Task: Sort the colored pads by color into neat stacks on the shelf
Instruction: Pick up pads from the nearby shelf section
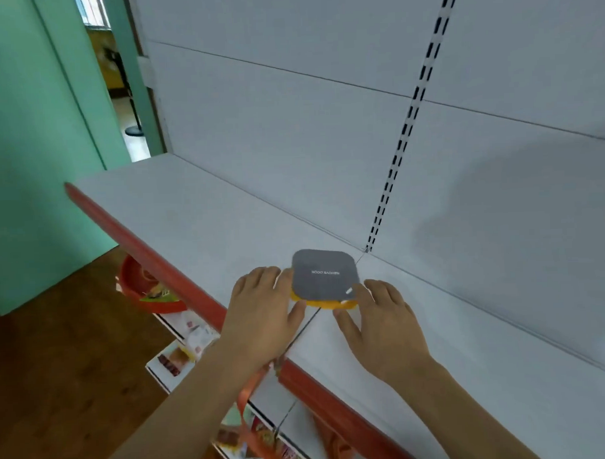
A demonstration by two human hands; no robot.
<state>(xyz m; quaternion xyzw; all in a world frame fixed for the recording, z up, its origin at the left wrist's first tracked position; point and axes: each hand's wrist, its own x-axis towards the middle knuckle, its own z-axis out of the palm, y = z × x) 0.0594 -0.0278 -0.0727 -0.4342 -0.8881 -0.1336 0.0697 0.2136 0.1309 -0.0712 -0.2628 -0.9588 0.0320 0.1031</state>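
Gray square pad (325, 275) sits on an orange pad (314, 302) on the white shelf (190, 212), between the left hand (262, 306) and right hand (383, 315), whose straight fingers (360, 292) touch its sides.

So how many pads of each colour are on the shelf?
Grey pad: 1, on top
Yellow pad: at least 1, only its edge shows beneath the grey one
Total: 2 that I can see, on the shelf

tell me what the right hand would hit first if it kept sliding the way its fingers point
Probably the gray pad atop the yellow pad; the right hand's fingertips look already at its near corner.
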